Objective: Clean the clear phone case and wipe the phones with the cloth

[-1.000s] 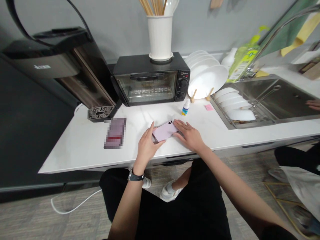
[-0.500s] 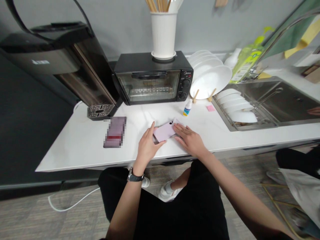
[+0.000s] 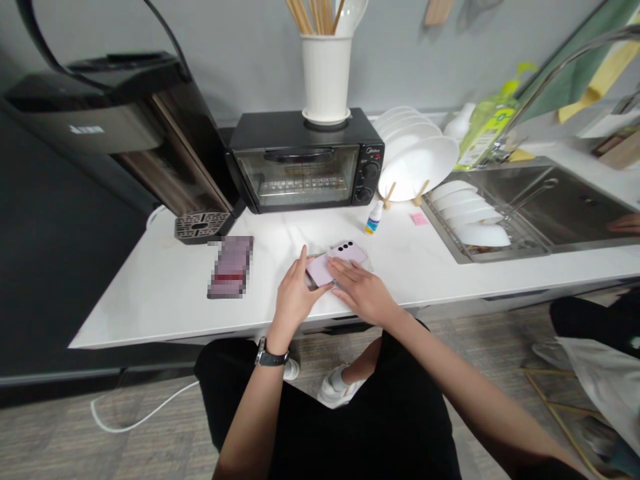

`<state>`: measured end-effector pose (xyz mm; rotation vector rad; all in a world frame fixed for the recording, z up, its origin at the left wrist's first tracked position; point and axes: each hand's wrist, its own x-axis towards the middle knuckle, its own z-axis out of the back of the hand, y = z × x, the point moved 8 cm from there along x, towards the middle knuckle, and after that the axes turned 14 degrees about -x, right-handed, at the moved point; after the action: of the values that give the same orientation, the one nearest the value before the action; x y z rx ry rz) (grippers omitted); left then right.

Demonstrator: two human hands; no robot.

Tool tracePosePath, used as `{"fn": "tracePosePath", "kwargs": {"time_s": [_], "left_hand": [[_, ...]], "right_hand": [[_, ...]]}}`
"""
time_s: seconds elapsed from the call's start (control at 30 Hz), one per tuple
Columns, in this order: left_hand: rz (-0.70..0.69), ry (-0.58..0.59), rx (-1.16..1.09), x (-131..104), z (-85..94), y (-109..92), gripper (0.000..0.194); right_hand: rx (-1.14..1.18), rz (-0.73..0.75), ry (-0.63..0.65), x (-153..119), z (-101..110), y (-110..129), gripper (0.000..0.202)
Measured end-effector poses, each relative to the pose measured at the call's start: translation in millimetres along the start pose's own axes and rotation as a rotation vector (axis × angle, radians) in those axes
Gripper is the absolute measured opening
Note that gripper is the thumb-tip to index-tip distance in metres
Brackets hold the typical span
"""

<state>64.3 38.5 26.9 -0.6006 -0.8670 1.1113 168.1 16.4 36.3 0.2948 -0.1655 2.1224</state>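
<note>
Pale lilac, flat rectangular phone with three round black lenses (image 3: 320,269), lying lens side up on the white marbled counter (image 3: 160,310), close to the near edge. Left hand (image 3: 294,291): thumb and forefinger spread around the phone's left end, holding it between them. Right hand (image 3: 365,291): fingers nearly straight and close together, thumb apart, resting on the phone's back without closing around it. Just beyond, to the right: small white plastic bottle with a blue-and-yellow label (image 3: 373,220); farther right, square pink paper slip (image 3: 419,219).
</note>
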Motion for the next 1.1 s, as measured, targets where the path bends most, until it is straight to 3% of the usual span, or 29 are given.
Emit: {"fn": "tracePosePath", "kwargs": {"time_s": [0.07,0.13,0.27,0.33,0.4,0.53,0.6,0.67,0.8,0.93,1.0,1.1], "left_hand": [[0.004,0.003,0.013,0.6,-2.0,0.8,0.077],[-0.001,0.005,0.02,0.8,-3.4,1.3,0.078],[-0.017,0.009,0.036,-0.4,-2.6,1.5,0.074],[-0.02,0.016,0.045,-1.0,-1.7,1.7,0.074],[-0.018,0.019,0.048,-1.0,-1.2,2.1,0.078],[-0.003,0.006,0.046,0.4,-1.7,2.5,0.079],[-0.001,0.001,0.046,0.7,-2.4,1.7,0.078],[-0.006,-0.002,0.046,0.3,-2.6,0.1,0.079],[-0.028,0.009,0.053,-1.2,-2.1,-1.7,0.074],[-0.014,0.002,0.068,-1.6,-0.2,2.8,0.072],[-0.006,-0.002,0.064,-1.6,0.0,4.1,0.076],[-0.003,0.001,0.041,-1.9,-0.5,3.0,0.081]], "right_hand": [[-0.04,-0.132,-0.018,3.2,-2.3,-24.7,0.045],[-0.062,-0.22,-0.048,11.9,-6.0,-33.0,0.048],[-0.021,-0.137,-0.073,28.7,-10.2,6.7,0.056],[0.004,-0.074,-0.07,25.2,-6.5,27.5,0.058],[0.015,-0.037,-0.061,13.9,-0.9,32.9,0.057],[-0.044,-0.117,-0.032,-6.1,3.1,-4.8,0.051],[-0.096,-0.215,-0.032,-4.6,0.1,-28.5,0.05],[-0.126,-0.283,-0.046,4.6,-4.6,-36.9,0.054],[-0.117,-0.243,-0.064,24.7,-8.1,1.6,0.064],[-0.087,-0.111,-0.035,14.7,1.3,41.8,0.068],[-0.088,-0.092,-0.004,3.6,2.8,35.1,0.067],[-0.134,-0.196,0.005,-4.3,-0.2,-3.5,0.06]]}}
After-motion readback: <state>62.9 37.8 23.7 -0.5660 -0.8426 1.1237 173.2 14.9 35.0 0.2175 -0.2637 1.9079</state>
